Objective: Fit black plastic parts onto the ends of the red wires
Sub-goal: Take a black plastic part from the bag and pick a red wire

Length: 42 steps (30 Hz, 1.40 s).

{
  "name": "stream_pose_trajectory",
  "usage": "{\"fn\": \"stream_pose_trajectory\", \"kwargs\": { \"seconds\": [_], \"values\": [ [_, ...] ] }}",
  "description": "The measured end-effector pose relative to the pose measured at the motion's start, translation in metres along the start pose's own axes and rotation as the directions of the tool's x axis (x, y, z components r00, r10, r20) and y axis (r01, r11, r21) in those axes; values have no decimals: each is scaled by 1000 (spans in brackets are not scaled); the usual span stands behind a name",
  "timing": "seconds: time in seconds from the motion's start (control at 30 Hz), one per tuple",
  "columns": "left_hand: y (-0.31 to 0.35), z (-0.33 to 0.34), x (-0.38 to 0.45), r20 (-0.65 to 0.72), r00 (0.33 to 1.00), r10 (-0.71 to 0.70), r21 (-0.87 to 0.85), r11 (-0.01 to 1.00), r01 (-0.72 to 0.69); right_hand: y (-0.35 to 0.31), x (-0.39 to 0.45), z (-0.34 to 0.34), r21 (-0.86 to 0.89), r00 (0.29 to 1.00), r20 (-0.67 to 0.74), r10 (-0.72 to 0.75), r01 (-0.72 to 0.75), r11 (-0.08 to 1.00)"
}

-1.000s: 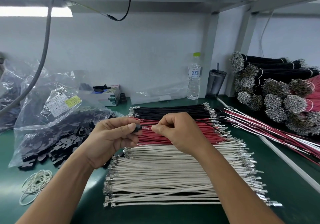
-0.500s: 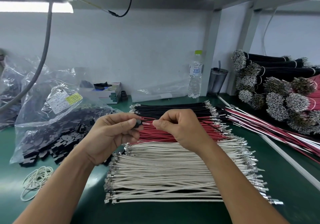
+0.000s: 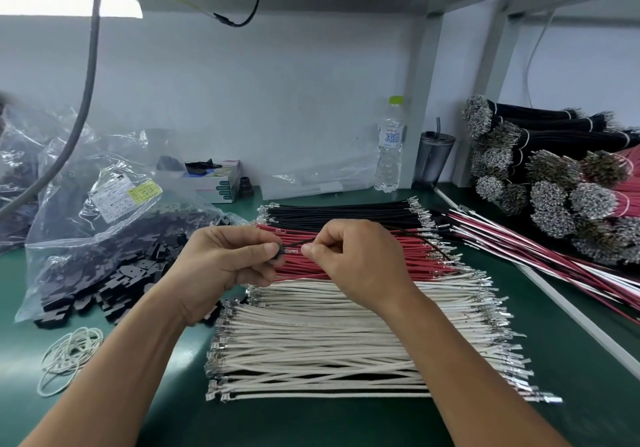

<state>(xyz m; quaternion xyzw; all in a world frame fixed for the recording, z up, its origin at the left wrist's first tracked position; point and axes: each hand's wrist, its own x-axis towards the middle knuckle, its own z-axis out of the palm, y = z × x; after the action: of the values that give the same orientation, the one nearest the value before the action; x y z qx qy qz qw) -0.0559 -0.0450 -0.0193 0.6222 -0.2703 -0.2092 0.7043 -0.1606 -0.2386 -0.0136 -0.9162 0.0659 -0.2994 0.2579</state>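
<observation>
Wires: thin red wires (image 3: 363, 259) with shiny metal tips, at 12 o'clock.
Left hand (image 3: 221, 266): grip pinches small black plastic part (image 3: 280, 252).
Right hand (image 3: 360, 256): grip pinches a thin dark wire (image 3: 405, 233).

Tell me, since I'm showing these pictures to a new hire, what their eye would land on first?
First, the two hands at centre: the left hand pinches a small black plastic part, the right hand pinches a thin dark wire at it. Beneath them lie flat rows of black wires, red wires and white wires. At left, a clear plastic bag of black parts spills open.
</observation>
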Motion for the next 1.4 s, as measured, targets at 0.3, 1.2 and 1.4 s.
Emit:
{"fn": "stream_pose_trajectory", "kwargs": {
  "seconds": [0.3, 1.2, 1.4],
  "values": [
    [1, 3, -2, -37, 999, 17, 20, 1000, -17, 2, 2, 2, 147, 996, 45, 83, -88, 985],
    [-1, 9, -1, -10, 999, -44, 48, 998, 44, 8, 4, 1, 444, 961, 257, 101, -211, 871],
    [1, 11, -1, 17, 998, -61, -49, 997, 61, 8, 2, 4, 431, 992, 108, 67, -108, 896]
  ]
}}
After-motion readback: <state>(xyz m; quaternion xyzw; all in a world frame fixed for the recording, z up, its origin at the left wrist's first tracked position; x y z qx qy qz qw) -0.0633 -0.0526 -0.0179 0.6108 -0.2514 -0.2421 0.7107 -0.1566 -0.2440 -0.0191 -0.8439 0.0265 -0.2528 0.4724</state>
